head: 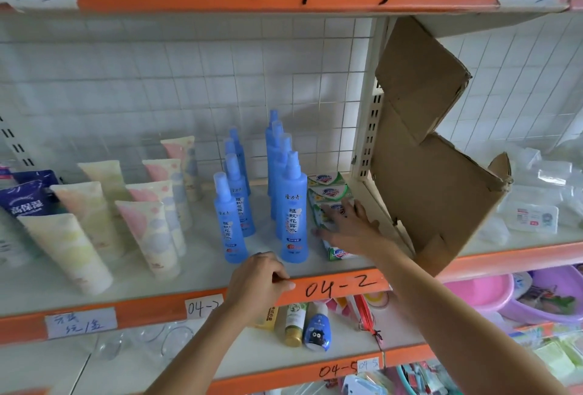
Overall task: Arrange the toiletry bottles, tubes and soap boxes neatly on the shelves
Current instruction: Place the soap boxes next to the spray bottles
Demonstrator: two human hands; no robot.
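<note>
Soap boxes (328,196), green, logos too blurred for us, lie flat in a row running front-to-back on shelf "04-2" (340,287); our right hand (345,226) presses them, fingers straight. Left hand (258,278) grips the shelf edge.

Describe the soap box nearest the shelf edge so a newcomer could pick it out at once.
Find the orange shelf edge marked 04-2. Just right of the front blue spray bottle runs a row of green and white soap boxes under the right hand. The front soap box is the only one ahead of the fingers, peeking out below the wrist.
</note>
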